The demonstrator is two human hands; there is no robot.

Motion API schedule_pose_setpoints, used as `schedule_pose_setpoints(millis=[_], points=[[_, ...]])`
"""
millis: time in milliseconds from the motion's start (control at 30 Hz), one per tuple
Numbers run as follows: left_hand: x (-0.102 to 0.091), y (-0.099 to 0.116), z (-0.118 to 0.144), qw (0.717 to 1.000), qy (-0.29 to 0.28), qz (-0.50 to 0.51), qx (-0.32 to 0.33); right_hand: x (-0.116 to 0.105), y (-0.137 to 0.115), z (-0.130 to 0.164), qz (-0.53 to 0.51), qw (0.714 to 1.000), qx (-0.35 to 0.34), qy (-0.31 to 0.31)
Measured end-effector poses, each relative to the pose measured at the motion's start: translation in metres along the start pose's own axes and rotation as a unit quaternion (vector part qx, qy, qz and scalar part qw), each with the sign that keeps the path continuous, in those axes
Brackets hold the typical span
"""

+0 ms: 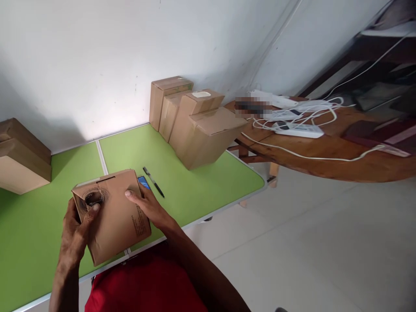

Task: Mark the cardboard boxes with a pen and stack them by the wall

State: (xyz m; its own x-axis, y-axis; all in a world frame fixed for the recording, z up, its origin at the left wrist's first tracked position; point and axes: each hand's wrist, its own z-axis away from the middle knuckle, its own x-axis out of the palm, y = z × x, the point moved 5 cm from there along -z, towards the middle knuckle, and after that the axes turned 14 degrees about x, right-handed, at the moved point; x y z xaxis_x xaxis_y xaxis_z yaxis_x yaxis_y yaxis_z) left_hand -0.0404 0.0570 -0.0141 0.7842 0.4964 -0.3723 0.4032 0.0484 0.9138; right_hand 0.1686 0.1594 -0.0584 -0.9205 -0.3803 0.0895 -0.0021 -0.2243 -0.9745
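Between my two hands is a brown cardboard box (113, 216), tilted above the green folding table. Its top face bears a dark hole ringed with black scribbled marks, and printed text runs near the right edge. My left hand (76, 229) grips the left side, its thumb lying just below the hole. On the right side my right hand (147, 203) is closed, thumb on the top face and fingers hidden beneath. A phone (143, 182) with a blue screen lies partly hidden behind the box. Beside it rests a black pen (154, 182).
Several cardboard boxes (208, 138) stand at the back right of the green table (211, 190), against the wall. More boxes (26, 156) sit at the left. A wooden table (331, 160) on the right carries white power strips (299, 129) and tangled cables.
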Motion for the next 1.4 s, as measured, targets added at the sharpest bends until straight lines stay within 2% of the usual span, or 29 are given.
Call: schedule_pose_setpoints(millis=[100,267,500,633,800,900,967,1033,1067,1133,1200,1267,1400], points=[[0.003,0.004,0.003,0.998,0.015,-0.056,0.031,0.004,-0.006,0.000,0.016,0.998,0.041,0.047],[0.008,0.022,0.013,0.989,0.054,-0.114,0.076,0.014,-0.030,0.005,0.049,0.993,0.055,0.095],[-0.013,0.030,0.026,0.965,0.117,-0.232,0.042,0.046,-0.033,0.010,0.109,0.986,-0.015,0.123],[-0.022,0.028,0.026,0.956,0.119,-0.268,0.021,0.058,-0.032,0.006,0.150,0.982,-0.037,0.106],[-0.023,0.023,0.020,0.957,0.110,-0.267,0.043,0.058,-0.030,0.003,0.169,0.977,-0.056,0.118],[-0.017,0.014,0.015,0.967,0.053,-0.244,0.059,0.049,-0.026,0.000,0.147,0.981,-0.045,0.119],[-0.014,0.008,0.012,0.971,0.027,-0.226,0.068,0.036,-0.023,-0.002,0.120,0.988,-0.035,0.093],[-0.016,0.003,0.011,0.972,0.037,-0.222,0.069,0.016,-0.020,-0.007,0.096,0.993,-0.026,0.070],[-0.017,0.000,0.010,0.972,0.047,-0.223,0.065,0.002,-0.018,-0.011,0.099,0.992,-0.018,0.079],[-0.021,-0.005,0.009,0.971,0.067,-0.224,0.056,-0.028,-0.011,-0.019,0.177,0.975,0.026,0.135],[-0.024,-0.011,0.007,0.971,0.078,-0.220,0.043,-0.054,0.000,-0.028,0.290,0.932,0.090,0.199],[-0.026,-0.015,0.005,0.974,0.080,-0.212,0.029,-0.071,0.011,-0.036,0.353,0.898,0.142,0.222],[-0.024,-0.011,0.007,0.975,0.073,-0.208,0.034,-0.080,0.028,-0.051,0.333,0.902,0.173,0.215]])
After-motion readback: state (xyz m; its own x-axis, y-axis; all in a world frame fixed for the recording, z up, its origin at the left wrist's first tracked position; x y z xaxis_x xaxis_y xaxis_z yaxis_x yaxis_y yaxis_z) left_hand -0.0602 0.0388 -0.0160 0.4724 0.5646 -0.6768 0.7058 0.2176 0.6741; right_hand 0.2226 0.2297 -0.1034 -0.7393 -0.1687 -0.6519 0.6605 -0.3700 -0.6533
